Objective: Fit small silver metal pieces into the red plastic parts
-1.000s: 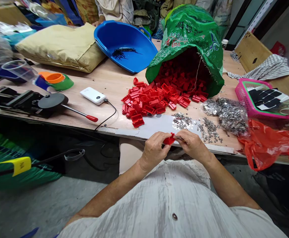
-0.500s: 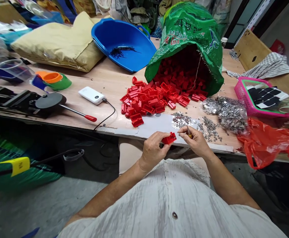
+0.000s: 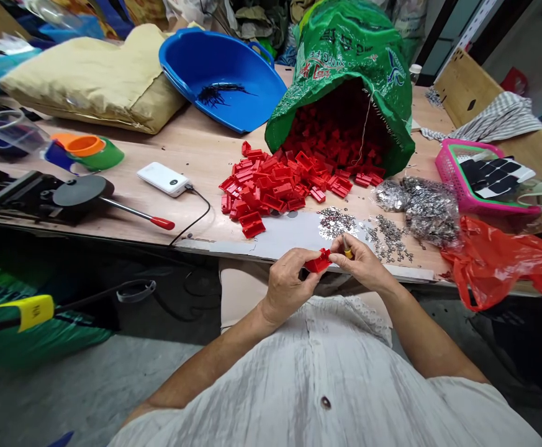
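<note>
Between its thumb and fingers my left hand [image 3: 290, 280] pinches a small red plastic housing [image 3: 318, 261] near the table's front edge. My right hand [image 3: 361, 263] is closed around a small tool with a yellow handle [image 3: 347, 252], perhaps a screwdriver. Its thumb and fingertip meet the right end of the housing; any small part between them is too tiny to make out. Just beyond the hands lie a pile of small metal pieces [image 3: 336, 222] and a second scatter of metal clips [image 3: 389, 239]. A heap of red housings [image 3: 275, 183] spreads farther back.
Red housings spill from a green woven sack [image 3: 345, 56]. Around it are a blue basin [image 3: 233, 68], a white power bank [image 3: 164, 179] with a cable, and a hand press [image 3: 84, 191] at left. Bagged metal parts [image 3: 431, 211], a pink basket [image 3: 466, 180] and a red plastic bag [image 3: 498, 261] are at right.
My right hand has moved left, bringing its fingertips against the red housing. The left hand keeps its hold. The whole view has shifted slightly.
</note>
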`<state>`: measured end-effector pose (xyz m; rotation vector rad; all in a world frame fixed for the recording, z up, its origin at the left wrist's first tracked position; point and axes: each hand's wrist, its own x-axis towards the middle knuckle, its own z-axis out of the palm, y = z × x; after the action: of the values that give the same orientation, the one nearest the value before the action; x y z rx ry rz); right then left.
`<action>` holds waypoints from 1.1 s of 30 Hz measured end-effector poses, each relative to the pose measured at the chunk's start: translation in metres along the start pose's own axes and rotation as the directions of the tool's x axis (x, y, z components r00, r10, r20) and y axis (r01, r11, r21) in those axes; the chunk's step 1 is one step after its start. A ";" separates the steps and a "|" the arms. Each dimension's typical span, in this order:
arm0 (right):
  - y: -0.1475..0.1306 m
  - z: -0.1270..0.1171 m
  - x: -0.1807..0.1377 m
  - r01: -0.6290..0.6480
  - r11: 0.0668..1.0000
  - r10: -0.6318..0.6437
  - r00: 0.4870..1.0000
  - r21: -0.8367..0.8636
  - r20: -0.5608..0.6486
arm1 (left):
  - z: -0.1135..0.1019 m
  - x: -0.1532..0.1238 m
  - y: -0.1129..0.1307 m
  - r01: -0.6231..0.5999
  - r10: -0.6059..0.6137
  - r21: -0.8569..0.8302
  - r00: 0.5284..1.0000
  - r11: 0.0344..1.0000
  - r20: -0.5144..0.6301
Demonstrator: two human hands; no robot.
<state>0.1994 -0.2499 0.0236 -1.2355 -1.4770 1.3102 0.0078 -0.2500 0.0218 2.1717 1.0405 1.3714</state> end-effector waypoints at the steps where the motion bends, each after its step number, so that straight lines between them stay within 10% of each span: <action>1: -0.001 -0.001 -0.001 -0.005 1.000 0.005 1.000 0.011 0.013 | 0.000 -0.001 0.000 -0.002 0.002 -0.010 1.000 1.000 0.002; 24: 0.037 0.040 -0.012 -0.155 0.884 0.181 0.983 0.441 -0.016 | 0.010 -0.017 -0.031 0.381 -0.304 -0.390 0.921 0.838 0.246; 29: 0.040 0.030 -0.011 -0.144 0.952 0.165 0.985 0.271 -0.057 | 0.009 -0.017 -0.037 0.462 -0.343 -0.461 0.883 0.758 0.320; 33: 0.044 0.001 -0.013 -0.087 0.979 0.050 0.979 -0.184 -0.196 | 0.005 -0.013 -0.051 0.406 -0.284 -0.383 0.898 0.830 0.336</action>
<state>0.2086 -0.2634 -0.0196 -1.5051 -1.4595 1.0781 -0.0108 -0.2262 -0.0212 1.6669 0.8614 0.9924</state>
